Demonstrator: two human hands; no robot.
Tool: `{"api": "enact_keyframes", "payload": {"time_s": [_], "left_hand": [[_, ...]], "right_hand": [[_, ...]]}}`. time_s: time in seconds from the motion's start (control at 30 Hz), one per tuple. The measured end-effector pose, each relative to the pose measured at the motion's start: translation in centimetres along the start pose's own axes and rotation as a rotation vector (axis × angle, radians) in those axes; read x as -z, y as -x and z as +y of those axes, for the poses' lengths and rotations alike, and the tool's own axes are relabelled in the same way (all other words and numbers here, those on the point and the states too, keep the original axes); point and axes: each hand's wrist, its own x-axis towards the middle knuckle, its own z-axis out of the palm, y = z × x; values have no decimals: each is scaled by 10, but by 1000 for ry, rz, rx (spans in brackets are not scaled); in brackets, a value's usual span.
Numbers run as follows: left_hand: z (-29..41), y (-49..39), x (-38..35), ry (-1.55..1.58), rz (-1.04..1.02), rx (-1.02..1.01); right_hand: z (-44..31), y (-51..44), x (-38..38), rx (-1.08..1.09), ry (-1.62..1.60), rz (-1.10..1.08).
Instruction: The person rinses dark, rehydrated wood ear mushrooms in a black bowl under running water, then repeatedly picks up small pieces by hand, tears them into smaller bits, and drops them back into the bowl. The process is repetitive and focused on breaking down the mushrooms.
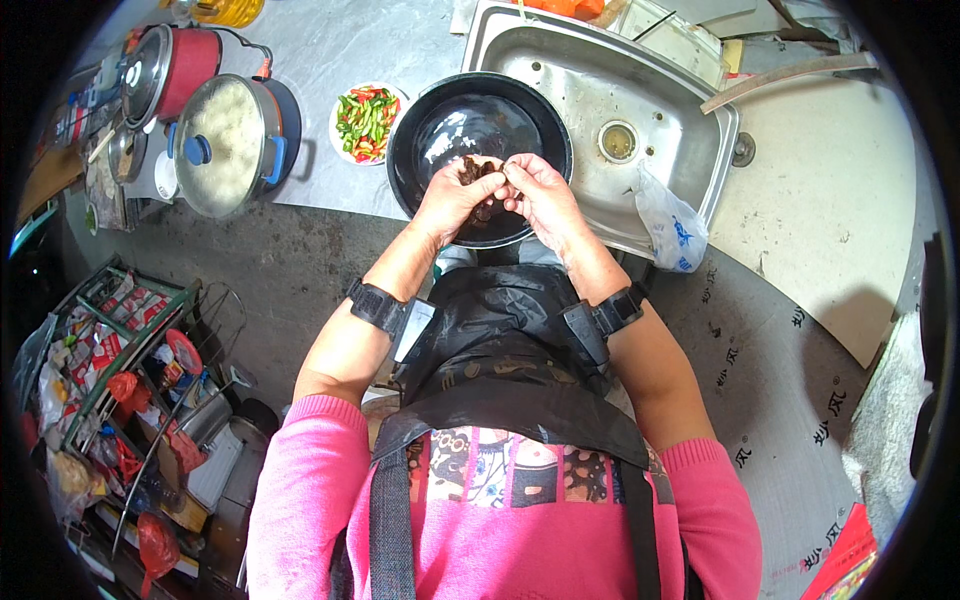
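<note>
My left hand [451,196] holds a clump of dark brown, wrinkled pieces, apparently wood ear fungus [475,171]. The fingertips of my right hand [541,193] meet the left ones and pinch a bit of the same clump. Both hands are over the near side of a round black basin [409,135] with water in it. Some brown pieces show below the hands, but whether they hang or lie in the basin I cannot tell. To the left of the basin stands a white plate [339,147] of cut red and green peppers [367,124].
The basin overlaps the left side of a stainless steel sink [577,97]. A plastic bag [679,229] hangs over the sink's front edge. Left on the counter [315,52] are a lidded pan [225,142] and a red pot [196,71]. A cluttered rack [127,352] stands lower left.
</note>
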Motion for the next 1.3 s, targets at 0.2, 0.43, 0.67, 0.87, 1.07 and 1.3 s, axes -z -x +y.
{"api": "enact_keyframes", "payload": {"time_s": [0.2, 0.43, 0.67, 0.87, 1.07, 1.3], "left_hand": [[-5, -5, 5, -461, 170, -105], [-2, -2, -2, -897, 161, -396], [-5, -7, 2, -931, 172, -471], [-7, -23, 23, 432, 182, 96], [-6, -21, 26, 748, -36, 115], [-2, -22, 19, 810, -121, 94]], "right_hand": [[7, -4, 1, 11, 52, 11], [17, -6, 0, 171, 314, 80], [1, 7, 2, -71, 77, -60], [-14, 20, 19, 75, -170, -59], [-21, 25, 30, 113, -130, 21], [-8, 17, 13, 203, 436, 27]]}}
